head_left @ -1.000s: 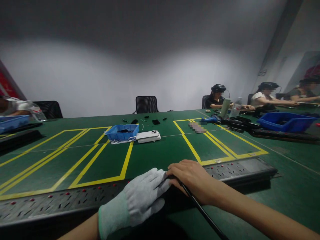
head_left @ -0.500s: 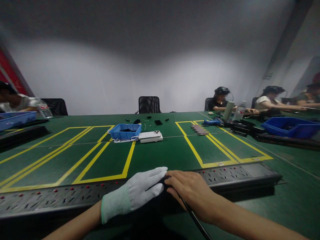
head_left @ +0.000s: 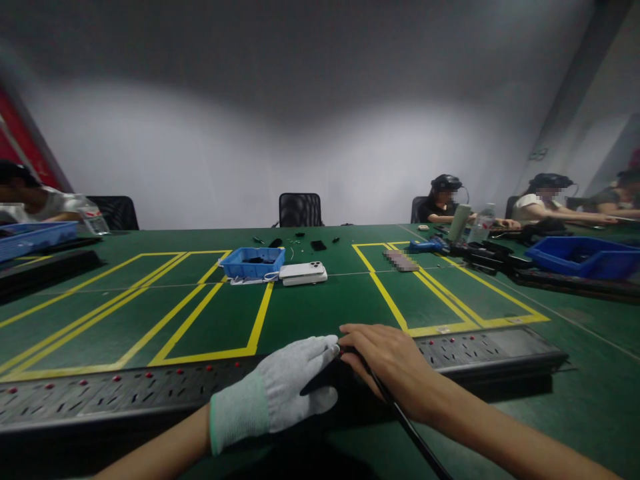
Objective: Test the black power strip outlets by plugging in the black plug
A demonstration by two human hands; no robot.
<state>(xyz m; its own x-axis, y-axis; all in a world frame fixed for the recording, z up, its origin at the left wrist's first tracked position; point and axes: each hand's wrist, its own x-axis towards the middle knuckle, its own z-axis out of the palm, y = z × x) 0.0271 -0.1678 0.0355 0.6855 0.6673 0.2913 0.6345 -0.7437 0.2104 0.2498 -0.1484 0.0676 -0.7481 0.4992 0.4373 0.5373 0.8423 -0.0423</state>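
Observation:
My left hand (head_left: 295,383) wears a white knitted glove with a pale green cuff. Its fingers are stretched out and the thumb stands apart from them, with nothing visible between. The fingertips reach up to the fingers of my bare right hand (head_left: 387,360). That hand is curled around a black cable (head_left: 413,433), which runs out from under the palm toward the bottom edge. What lies at the right fingertips is hidden. Just beyond both hands a long dark power strip (head_left: 480,350), with red switches and slotted sockets, crosses the green table (head_left: 310,310).
Yellow tape (head_left: 260,323) marks rectangles on the table. Farther off are a blue bin (head_left: 253,270), white phone (head_left: 303,268), pinkish blurred item (head_left: 401,261) and small black pieces. To the right stand another blue bin (head_left: 583,261) and bottles. Several people sit along the sides.
My left thumb has spread away from the fingers. The right hand has risen slightly and shifted right, and more of the black cable shows below it.

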